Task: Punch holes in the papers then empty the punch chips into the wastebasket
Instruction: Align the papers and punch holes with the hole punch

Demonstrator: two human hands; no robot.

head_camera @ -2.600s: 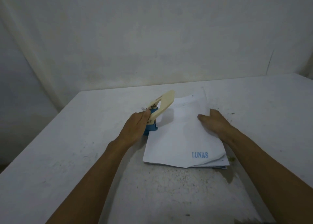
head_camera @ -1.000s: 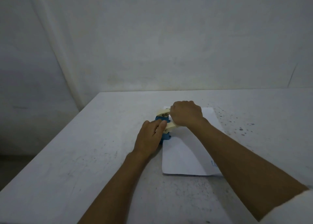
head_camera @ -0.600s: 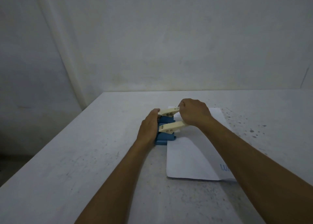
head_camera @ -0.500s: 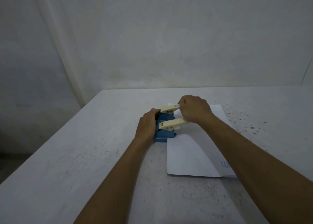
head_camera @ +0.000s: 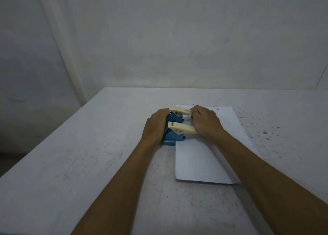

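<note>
Hole punch (head_camera: 174,131): blue base on surface (head_camera: 88,163), papers' (head_camera: 198,156) left edge inserted.
Left hand (head_camera: 156,126): fingers bracing base's back.
Right hand (head_camera: 206,123): fingers curled over cream lever.

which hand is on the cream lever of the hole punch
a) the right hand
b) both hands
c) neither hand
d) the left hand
a: the right hand is closed over the far end of the cream lever, above the papers, while the left hand rests against the back of the hole punch, at its blue base.
</note>
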